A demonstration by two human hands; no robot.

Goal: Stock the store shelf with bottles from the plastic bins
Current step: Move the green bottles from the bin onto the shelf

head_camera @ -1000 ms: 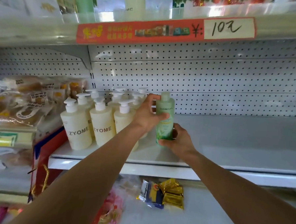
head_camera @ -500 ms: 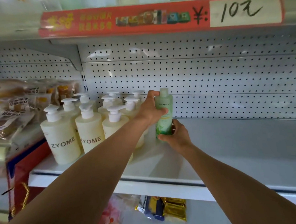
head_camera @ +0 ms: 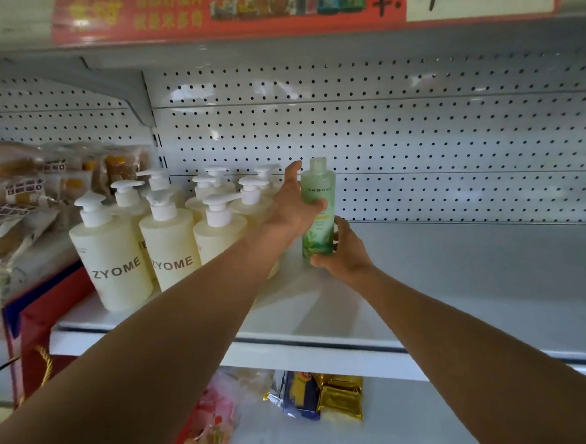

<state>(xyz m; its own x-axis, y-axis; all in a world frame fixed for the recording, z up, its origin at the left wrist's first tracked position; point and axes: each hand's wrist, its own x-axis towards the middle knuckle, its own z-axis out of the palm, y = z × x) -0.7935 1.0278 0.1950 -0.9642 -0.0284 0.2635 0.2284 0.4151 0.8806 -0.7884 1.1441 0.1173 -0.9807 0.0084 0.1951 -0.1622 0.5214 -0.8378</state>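
A green bottle (head_camera: 318, 189) stands upright near the back of the white shelf (head_camera: 451, 281), just right of several cream ZYOME pump bottles (head_camera: 113, 256). My left hand (head_camera: 290, 209) grips the green bottle's upper half, thumb across its front. My right hand (head_camera: 344, 251) holds its lower part from the right, fingers curled round the base. The bottle's bottom edge is hidden by my right hand, so I cannot tell whether it rests on the shelf.
A perforated back panel (head_camera: 424, 144) closes the shelf behind. A red price strip (head_camera: 228, 11) runs along the shelf above. Packaged snacks (head_camera: 22, 187) lie on the left, a red bag (head_camera: 41, 327) hangs below them, and gold and blue packets (head_camera: 320, 394) lie on the lower shelf.
Both hands have carried the green bottle deeper onto the shelf, towards the back panel, beside the pump bottles. The camera has moved closer and tilted down.
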